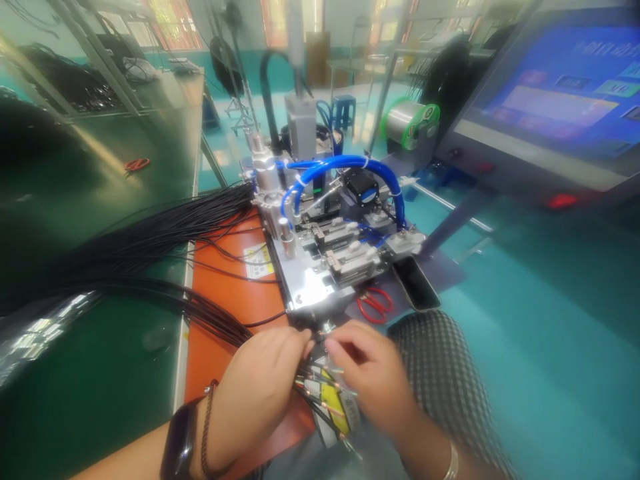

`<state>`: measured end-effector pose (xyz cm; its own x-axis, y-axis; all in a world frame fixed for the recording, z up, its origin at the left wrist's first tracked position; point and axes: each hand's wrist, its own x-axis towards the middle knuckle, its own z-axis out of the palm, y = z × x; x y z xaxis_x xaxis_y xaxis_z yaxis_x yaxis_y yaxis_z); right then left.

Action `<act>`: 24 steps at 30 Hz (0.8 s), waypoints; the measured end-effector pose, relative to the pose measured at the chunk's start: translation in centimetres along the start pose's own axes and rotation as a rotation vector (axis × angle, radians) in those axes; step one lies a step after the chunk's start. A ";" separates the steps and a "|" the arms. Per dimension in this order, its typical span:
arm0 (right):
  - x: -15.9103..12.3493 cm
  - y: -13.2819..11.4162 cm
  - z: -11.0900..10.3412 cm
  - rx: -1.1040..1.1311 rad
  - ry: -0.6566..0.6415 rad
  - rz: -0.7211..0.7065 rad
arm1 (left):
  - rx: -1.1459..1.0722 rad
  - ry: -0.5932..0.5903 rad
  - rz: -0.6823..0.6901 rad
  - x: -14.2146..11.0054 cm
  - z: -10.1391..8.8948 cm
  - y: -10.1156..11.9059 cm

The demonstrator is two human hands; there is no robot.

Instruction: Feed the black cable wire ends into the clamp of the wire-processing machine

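My left hand (263, 377) is closed, thumb and fingers pinching a black cable close to its end. Opposite it, my right hand (375, 377) pinches at the thin wires of that cable end, its fingertips nearly meeting the left ones; the wires are small and partly hidden. Both hands are just in front of the metal wire-processing machine (313, 283). A bundle of black cables (215, 319) runs in from the left and passes behind my left hand. Below the hands, several cable ends fan out with stripped coloured wires (327, 405) over a yellow label (340, 417).
Red-handled scissors (375, 305) and a phone (416, 283) lie right of the machine. Blue air hoses (345, 162) arch over it. More black cables (165, 223) cross the orange board (235, 267). A screen (565, 100) stands at right, a wire spool (410, 124) behind.
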<state>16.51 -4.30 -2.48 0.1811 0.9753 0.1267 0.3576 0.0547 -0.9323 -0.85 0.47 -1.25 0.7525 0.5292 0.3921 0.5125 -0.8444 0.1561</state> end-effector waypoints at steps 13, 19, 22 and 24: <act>1.2 0.0 -0.2 0.043 -0.048 -0.006 | -0.031 -0.051 -0.022 0.2 0.1 -0.2; 1.5 0.4 0.1 0.049 -0.008 0.131 | 0.032 -0.127 -0.032 0.1 -0.1 -0.2; 1.8 0.8 -0.2 0.119 -0.074 0.225 | 0.019 -0.120 -0.001 -0.1 0.0 -0.5; 2.0 1.0 -0.4 0.186 -0.114 0.248 | -0.005 -0.099 0.015 -0.2 0.0 -0.6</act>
<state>17.58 -2.39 -3.07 0.1343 0.9809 -0.1407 0.1399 -0.1594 -0.9772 -1.32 0.91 -1.44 0.7973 0.5223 0.3024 0.4992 -0.8523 0.1561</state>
